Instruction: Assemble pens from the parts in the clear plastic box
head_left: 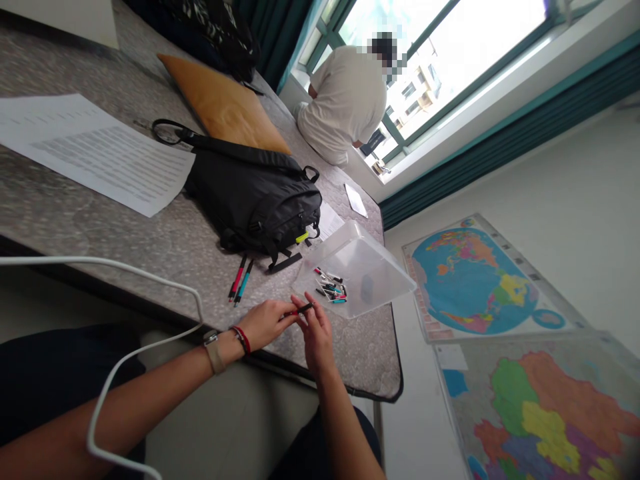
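Note:
My left hand (264,322) and my right hand (316,333) meet over the mattress edge, both pinched on one dark pen (301,309) with a red part near the left fingers. Just beyond the fingers stands a clear plastic box (373,263) that holds several pens (331,287). Two loose pens (241,279), one red and one teal, lie on the grey mattress (165,233) to the left of the hands. A watch and a red band sit on my left wrist.
A black backpack (255,197) lies behind the loose pens, with an orange cushion (220,103) further back. A printed sheet (95,150) rests at the left. Another person in a white shirt (345,100) sits by the window. Maps (475,280) hang on the wall. A white cable (150,333) crosses my lap.

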Demonstrator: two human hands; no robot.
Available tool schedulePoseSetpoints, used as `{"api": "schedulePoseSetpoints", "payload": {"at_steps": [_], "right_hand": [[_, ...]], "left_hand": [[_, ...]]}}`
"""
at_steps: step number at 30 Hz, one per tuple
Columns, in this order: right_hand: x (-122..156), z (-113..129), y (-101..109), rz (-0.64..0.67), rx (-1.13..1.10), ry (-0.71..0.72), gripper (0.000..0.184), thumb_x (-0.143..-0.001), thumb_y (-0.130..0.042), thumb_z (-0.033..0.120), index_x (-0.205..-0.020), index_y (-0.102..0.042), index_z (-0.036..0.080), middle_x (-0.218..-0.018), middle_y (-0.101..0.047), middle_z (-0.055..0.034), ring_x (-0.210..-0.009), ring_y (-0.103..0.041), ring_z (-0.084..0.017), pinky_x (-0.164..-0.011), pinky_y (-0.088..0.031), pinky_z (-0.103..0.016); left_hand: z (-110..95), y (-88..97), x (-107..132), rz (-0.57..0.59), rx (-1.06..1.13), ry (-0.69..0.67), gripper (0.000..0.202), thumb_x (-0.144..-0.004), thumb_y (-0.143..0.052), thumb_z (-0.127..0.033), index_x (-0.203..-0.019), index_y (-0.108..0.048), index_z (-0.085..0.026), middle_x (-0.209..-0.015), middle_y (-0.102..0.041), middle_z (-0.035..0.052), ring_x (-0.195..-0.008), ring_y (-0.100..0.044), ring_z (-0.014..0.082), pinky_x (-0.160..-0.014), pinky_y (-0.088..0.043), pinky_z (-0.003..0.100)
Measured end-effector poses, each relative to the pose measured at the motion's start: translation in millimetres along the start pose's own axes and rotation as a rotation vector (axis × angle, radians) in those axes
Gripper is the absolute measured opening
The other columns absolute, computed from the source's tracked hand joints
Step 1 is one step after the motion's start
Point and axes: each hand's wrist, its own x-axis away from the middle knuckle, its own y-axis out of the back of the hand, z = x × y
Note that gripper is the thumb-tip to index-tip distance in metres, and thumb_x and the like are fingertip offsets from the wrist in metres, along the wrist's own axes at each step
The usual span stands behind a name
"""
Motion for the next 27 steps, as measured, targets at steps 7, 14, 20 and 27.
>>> {"api": "schedulePoseSetpoints", "payload": {"at_steps": [7,14,20,27], "right_hand": [[-2,-1,7,-0.059,0.174,0.077,0.029,-0.088,-0.064,0.035,-0.112,-0.065,0.02,-0.117,-0.071,-0.0089,-0.114,-0.063,-0.024,-0.103,-0.044,-0.043],[-9,-10,13,-0.131,0.141,0.104,0.019,-0.08,-0.074,0.028,-0.087,-0.059,0.019,-0.1,-0.074,-0.0062,-0.096,-0.067,-0.02,-0.087,-0.052,-0.035],[-6,-5,14,-0.107,0.036,0.052,0.039,-0.082,-0.072,0.031,-0.117,-0.058,0.02,-0.107,-0.073,-0.0092,-0.102,-0.067,-0.022,-0.089,-0.052,-0.037],[-4,-7,17,-0.114,0.091,0.037,0.038,-0.082,-0.071,0.034,-0.116,-0.066,0.018,-0.113,-0.072,-0.0102,-0.108,-0.065,-0.025,-0.096,-0.049,-0.042]], "left_hand": [[0,-1.4,0,-0.003,0.025,-0.006,0.034,-0.094,-0.046,-0.048,-0.09,-0.07,-0.024,-0.082,-0.071,0.0031,-0.076,-0.064,0.0178,-0.064,-0.038,0.024],[0,-2.4,0,-0.008,0.032,-0.04,0.036,-0.095,-0.045,-0.049,-0.089,-0.07,-0.024,-0.081,-0.071,0.0021,-0.074,-0.064,0.0171,-0.063,-0.038,0.024],[2,-3.9,0,-0.02,0.046,-0.036,0.036,-0.095,-0.045,-0.049,-0.086,-0.07,-0.024,-0.078,-0.07,0.0017,-0.072,-0.063,0.0166,-0.063,-0.037,0.023],[3,-4.6,0,-0.024,0.038,-0.031,0.035,-0.093,-0.049,-0.051,-0.084,-0.069,-0.024,-0.074,-0.068,0.001,-0.069,-0.061,0.0159,-0.062,-0.036,0.024]]}}
